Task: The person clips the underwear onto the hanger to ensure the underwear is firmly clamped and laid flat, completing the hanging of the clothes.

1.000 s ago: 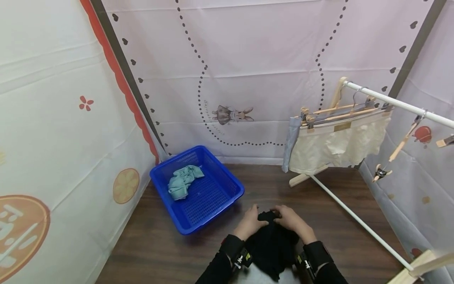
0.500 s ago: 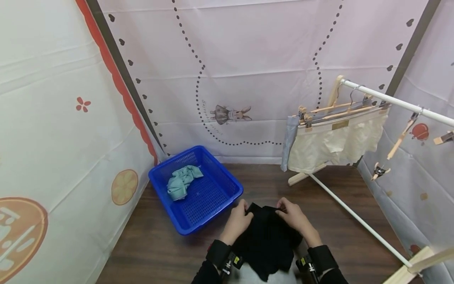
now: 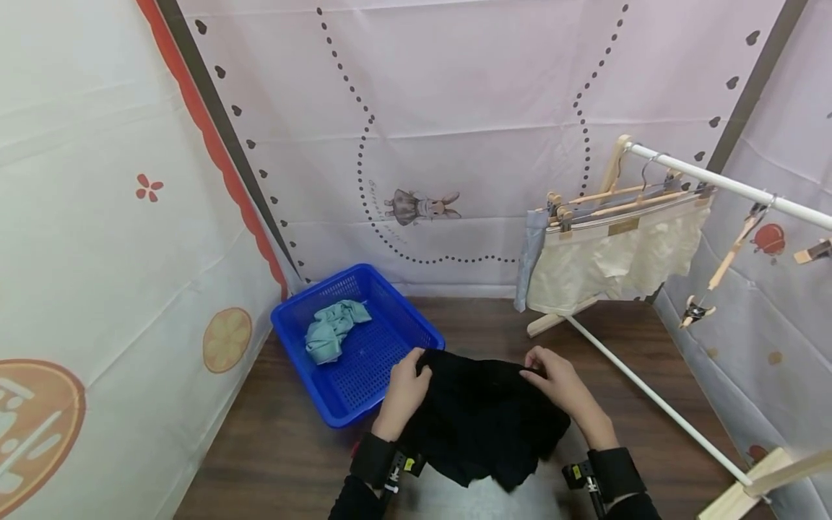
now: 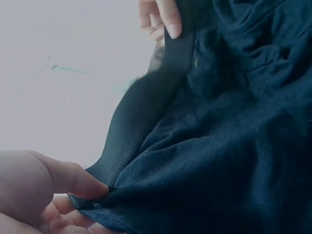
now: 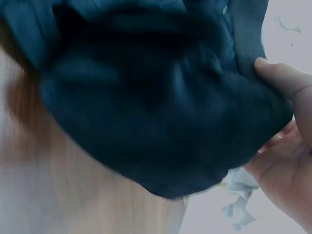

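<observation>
A pair of black shorts [image 3: 484, 415] is spread between my two hands, with a wide smooth waistband [image 4: 139, 109] along its far edge. My left hand [image 3: 404, 393] pinches the left end of that waistband between thumb and fingers. At the opposite end, my right hand [image 3: 564, 386] grips the waistband the same way, its thumb pressed on the band in the right wrist view. The cloth hangs down toward me from the band, loosely creased, with an uneven lower edge. Fingers under the fabric are partly hidden.
A blue plastic basket [image 3: 416, 328] with a crumpled light green cloth [image 3: 334, 331] stands close to my left hand. To the right is a white-railed rack [image 3: 734, 189] with beige shorts [image 3: 617, 263] on clip hangers and a bare hanger [image 3: 734, 256]. Printed fabric walls surround the wooden surface [image 3: 286, 462].
My hands have moved apart, the left one toward the basket and the right one rightward. Between them the bunched black shorts have been stretched out wide along the waistband.
</observation>
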The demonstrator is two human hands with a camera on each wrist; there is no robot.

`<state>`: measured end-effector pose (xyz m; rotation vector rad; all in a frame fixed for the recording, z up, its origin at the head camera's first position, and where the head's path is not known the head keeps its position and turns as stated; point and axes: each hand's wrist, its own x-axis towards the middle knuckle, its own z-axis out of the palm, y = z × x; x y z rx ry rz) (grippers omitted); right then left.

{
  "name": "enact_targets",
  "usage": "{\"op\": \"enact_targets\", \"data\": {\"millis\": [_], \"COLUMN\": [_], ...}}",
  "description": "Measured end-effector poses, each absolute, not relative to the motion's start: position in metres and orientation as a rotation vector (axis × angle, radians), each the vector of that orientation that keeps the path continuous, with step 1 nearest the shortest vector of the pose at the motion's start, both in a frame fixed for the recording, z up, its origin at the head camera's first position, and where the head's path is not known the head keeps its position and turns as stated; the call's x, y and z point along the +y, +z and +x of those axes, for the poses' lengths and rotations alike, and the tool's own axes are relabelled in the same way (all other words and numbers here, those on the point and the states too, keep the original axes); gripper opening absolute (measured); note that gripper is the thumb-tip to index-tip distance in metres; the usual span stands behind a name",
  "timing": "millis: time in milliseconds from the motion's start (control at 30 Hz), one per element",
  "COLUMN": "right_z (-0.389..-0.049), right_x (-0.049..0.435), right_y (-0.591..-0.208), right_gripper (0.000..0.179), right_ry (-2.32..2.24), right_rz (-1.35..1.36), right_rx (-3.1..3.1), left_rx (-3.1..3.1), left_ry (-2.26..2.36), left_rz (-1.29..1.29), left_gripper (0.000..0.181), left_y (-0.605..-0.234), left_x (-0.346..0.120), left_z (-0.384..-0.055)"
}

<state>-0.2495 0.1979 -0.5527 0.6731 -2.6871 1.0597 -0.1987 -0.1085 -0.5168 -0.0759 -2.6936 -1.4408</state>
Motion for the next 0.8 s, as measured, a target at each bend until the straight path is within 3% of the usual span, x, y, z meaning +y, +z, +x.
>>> {"op": "enact_targets", "data": {"millis": [433,600,800], "right_z": [-0.231,-0.216,-0.195], "right_x": [0.229,0.243,0.251], "right_y": [-0.544,-0.545,-0.536], "right_gripper": [0.007,0.006,0.004], "right_ry": [0.924,0.980,1.022], "right_rz": [0.914,0.854,0.765], "right_rx": [-2.910,-2.941,-2.899], "left_rx": [-2.639,-2.599,-2.560], "left_ry": [-1.374,-1.336,-1.324], "left_rz": [-0.073,-0.112,-0.144], "left_gripper": [0.028,0.016,0.015], "left_y": [-0.505,-0.499,-0.488], "left_x": [-0.126,-0.131,-0.130], "left_z": [-0.193,-0.192,-0.190]}}
